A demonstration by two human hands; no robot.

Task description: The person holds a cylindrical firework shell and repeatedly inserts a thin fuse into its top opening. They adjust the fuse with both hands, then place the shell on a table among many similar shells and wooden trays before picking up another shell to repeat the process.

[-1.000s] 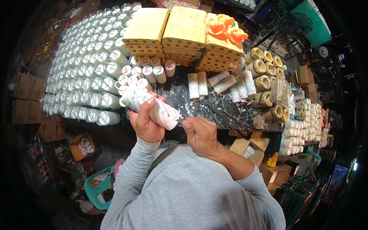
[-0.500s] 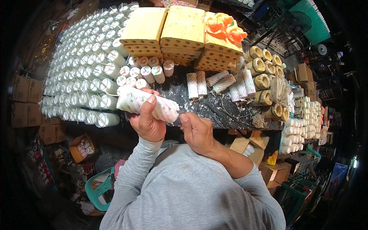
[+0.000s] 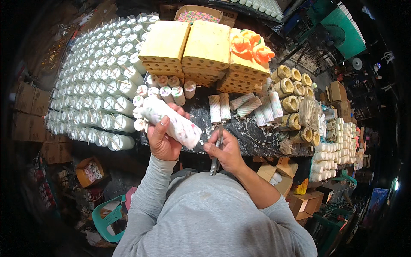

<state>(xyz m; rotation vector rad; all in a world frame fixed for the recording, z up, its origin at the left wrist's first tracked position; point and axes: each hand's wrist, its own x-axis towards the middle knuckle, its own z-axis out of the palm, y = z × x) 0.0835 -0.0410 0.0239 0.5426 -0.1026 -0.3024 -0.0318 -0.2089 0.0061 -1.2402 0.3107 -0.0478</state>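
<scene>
above the dark desk [image 3: 257, 139], near its front edge, the left hand [image 3: 165, 141] is gripping a white speckled cylinder [image 3: 171, 122], its fingers [image 3: 162, 126] wrapping around the middle and holding it tilted, lower end pointing right. just beside that end, the right hand [image 3: 224, 152] is pinching a slim metal tool [image 3: 216, 154], fingers clenching on its handle, the tip sitting close to the cylinder. behind them, three yellow perforated blocks [image 3: 205, 47] are standing side by side, the right one carrying orange flower shapes [image 3: 252, 47]. to the left, rows of white cylinders [image 3: 98, 90] are lying stacked. to the right, tan rolls [image 3: 293, 92] are piling up. brown cardboard boxes [image 3: 28, 111] are sitting at far left, and a box of coloured bits [image 3: 197, 16] is resting at the top.
</scene>
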